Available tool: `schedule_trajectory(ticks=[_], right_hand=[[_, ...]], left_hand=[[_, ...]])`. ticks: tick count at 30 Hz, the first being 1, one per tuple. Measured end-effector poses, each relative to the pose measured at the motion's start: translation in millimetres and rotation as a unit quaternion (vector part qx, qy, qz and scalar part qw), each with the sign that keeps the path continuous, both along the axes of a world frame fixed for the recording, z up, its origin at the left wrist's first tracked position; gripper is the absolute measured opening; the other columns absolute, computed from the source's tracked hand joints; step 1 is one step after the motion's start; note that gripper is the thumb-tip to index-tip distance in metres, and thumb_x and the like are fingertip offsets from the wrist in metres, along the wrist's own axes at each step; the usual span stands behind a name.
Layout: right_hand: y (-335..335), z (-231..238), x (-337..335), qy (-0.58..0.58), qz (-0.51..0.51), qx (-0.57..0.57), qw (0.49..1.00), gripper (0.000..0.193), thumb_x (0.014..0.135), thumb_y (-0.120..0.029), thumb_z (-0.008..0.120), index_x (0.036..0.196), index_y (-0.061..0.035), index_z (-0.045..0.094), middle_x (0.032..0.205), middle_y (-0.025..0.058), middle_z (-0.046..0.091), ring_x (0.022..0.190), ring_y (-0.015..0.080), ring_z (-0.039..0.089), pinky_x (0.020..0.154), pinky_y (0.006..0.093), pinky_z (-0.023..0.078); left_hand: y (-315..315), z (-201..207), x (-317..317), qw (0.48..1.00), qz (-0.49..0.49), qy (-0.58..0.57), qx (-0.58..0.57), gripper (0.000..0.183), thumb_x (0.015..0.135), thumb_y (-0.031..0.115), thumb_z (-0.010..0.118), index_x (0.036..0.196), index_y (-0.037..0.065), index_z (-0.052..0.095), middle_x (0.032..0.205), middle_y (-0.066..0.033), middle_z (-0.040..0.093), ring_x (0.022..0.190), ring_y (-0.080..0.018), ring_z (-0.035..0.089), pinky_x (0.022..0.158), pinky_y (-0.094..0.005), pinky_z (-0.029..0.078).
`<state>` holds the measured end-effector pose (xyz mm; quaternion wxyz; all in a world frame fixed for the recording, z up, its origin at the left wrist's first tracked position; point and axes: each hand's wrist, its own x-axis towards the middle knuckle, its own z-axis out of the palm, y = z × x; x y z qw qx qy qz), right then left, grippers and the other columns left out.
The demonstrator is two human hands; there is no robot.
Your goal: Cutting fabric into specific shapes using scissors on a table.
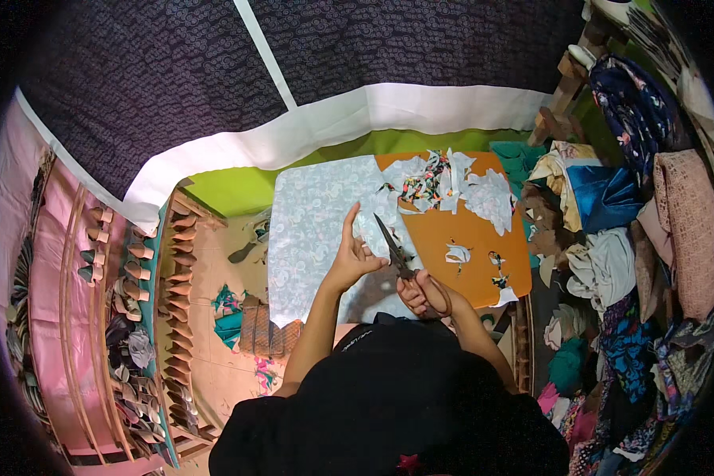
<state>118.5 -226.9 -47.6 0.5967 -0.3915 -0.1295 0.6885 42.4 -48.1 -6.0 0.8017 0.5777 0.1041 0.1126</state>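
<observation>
Scissors (388,237) with dark blades and brownish handle loops are in my right hand (420,293). Its fingers wrap the handles, and the blades point up and left over the table. To their left, my left hand (355,255) has its index finger stretched upward and its thumb reaching toward the blades, with the other fingers partly bent. No held thing shows plainly in it. Below both hands spreads a pale grey-white printed cloth (309,222), covering the left part of an orange-brown table (436,246).
Cut white and floral fabric scraps (432,182) lie on the table's far right, with smaller scraps (458,254) nearer me. Piled clothes and cloth (603,270) crowd the right side. Shoe-shaped forms line a rack (181,293) at left. A dark patterned curtain (174,87) hangs beyond.
</observation>
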Motion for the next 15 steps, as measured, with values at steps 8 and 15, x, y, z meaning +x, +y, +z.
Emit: schedule_trajectory(ticks=[8,15], right_hand=[[3.1,-5.6,-5.0,-0.061,-0.021,0.030,0.997,0.067,0.061,-0.071,0.044,0.087,-0.0091,0.040,0.060,-0.0084,0.029,0.045,0.0011,0.023,0.039,0.0148,0.021],[3.4,0.2,-3.4,-0.049,-0.024,0.023,0.998,0.065,0.062,-0.069,0.046,0.087,-0.0094,0.040,0.060,-0.0078,0.030,0.044,0.0009,0.024,0.039,0.0144,0.022]], left_hand=[[-5.8,-12.4,5.2,0.995,-0.019,-0.064,-0.076,0.089,0.060,-0.010,0.060,0.128,0.014,0.007,0.114,-0.0244,0.044,0.089,-0.0198,0.053,0.066,-0.0236,0.044],[1.3,-26.8,0.8,0.995,-0.033,-0.032,-0.091,0.063,0.067,0.002,0.062,0.120,0.005,0.029,0.103,-0.0118,0.052,0.083,-0.0142,0.053,0.065,-0.0247,0.044]])
